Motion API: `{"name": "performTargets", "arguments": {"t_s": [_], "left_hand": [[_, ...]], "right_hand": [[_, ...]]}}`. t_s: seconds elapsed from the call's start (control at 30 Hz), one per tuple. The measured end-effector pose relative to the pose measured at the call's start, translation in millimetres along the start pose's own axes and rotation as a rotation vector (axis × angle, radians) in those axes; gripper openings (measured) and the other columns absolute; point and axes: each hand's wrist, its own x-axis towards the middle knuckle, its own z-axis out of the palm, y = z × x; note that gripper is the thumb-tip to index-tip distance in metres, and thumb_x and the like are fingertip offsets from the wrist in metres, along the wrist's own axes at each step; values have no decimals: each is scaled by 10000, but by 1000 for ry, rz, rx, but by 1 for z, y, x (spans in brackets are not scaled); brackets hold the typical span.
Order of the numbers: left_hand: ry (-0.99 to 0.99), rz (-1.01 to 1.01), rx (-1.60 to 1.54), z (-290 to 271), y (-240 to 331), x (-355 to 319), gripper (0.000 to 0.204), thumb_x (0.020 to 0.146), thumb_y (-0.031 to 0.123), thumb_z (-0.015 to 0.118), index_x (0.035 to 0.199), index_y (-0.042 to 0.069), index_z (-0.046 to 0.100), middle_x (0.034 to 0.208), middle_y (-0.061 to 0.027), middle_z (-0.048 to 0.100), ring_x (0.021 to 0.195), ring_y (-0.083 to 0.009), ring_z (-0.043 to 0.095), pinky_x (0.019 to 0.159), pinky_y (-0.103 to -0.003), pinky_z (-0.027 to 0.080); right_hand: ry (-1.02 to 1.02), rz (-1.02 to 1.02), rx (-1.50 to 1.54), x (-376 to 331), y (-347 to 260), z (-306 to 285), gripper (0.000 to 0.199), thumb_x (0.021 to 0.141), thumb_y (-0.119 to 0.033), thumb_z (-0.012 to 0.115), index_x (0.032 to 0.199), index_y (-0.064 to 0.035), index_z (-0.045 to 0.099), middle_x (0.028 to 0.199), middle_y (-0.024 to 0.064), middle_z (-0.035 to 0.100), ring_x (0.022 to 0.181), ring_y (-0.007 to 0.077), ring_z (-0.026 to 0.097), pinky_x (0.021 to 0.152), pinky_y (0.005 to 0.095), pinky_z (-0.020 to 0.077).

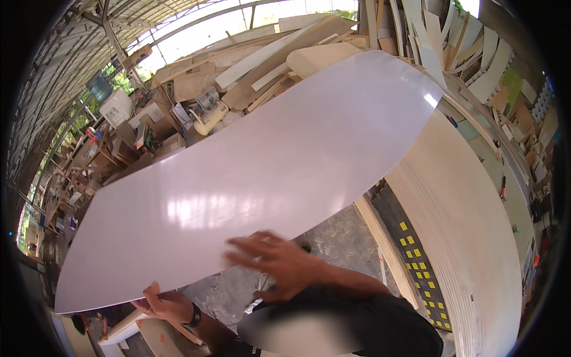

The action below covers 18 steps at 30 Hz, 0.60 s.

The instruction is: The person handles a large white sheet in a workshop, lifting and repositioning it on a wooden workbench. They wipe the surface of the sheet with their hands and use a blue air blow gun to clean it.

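Observation:
A large, glossy, pale lilac-white sheet (285, 154) stretches across the view, its far end near the stack of boards on the right. My left hand (166, 304), with a dark band on the wrist, grips the sheet's near edge, thumb on top and the other fingers underneath. Close to the same edge, farther right, my right hand (270, 259) is somewhat blurred. Its fingers are stretched out and apart over the sheet, with the thumb below the edge. Whether its fingertips touch the surface I cannot tell.
At right lies a thick stack of pale plywood boards (464, 232), beside a dark strip with yellow squares (419, 262). A yellow air compressor (211, 118) and heaped wood offcuts (256, 71) stand beyond the sheet. Another person (89, 324) is partly visible at lower left.

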Motion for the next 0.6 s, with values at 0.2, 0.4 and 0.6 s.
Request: {"name": "performTargets", "arguments": {"t_s": [0.2,0.4,0.6], "left_hand": [[107,-345,-364,-38,42,11,291,849,-27,614,1139,-49,618,936,-107,656,935,-230,624,899,-378,514],[21,-514,-747,-35,89,33,320,868,69,638,1168,-36,602,1034,-119,656,895,-204,622,804,-332,496],[-105,-234,-1142,-31,82,81,551,963,248,588,1379,-45,376,1180,-223,631,1036,-328,686,892,-429,579]], "right_hand": [[365,-55,-265,41,-62,75,554,873,-264,717,1307,49,572,1307,215,599,1224,376,596,1016,481,484],[597,-165,-453,74,-123,85,449,761,-173,642,1146,59,626,1126,199,656,1031,317,685,860,397,551],[716,-230,-492,132,-137,55,188,792,-178,675,944,-78,630,812,46,665,696,209,654,608,370,485]]}}
